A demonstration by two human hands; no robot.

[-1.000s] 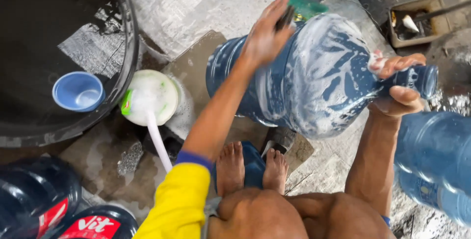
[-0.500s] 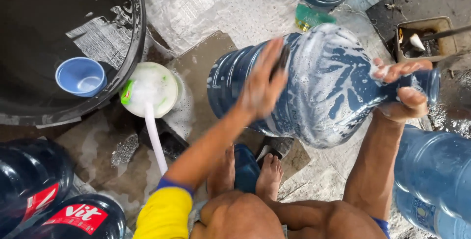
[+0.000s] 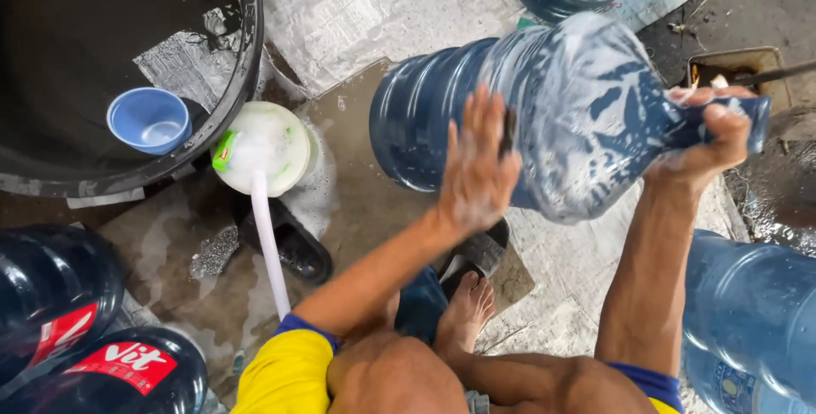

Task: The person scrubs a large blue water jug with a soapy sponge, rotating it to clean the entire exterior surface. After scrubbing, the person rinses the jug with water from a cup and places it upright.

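My left hand (image 3: 476,167) lies flat and open against the soapy blue water jug (image 3: 527,116), which lies on its side above the wet floor (image 3: 357,201). My right hand (image 3: 710,142) is closed around its neck.

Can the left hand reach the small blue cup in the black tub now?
Probably yes. The left hand lies open on the soapy bottle, holding nothing, and nothing blocks the way to the blue cup.
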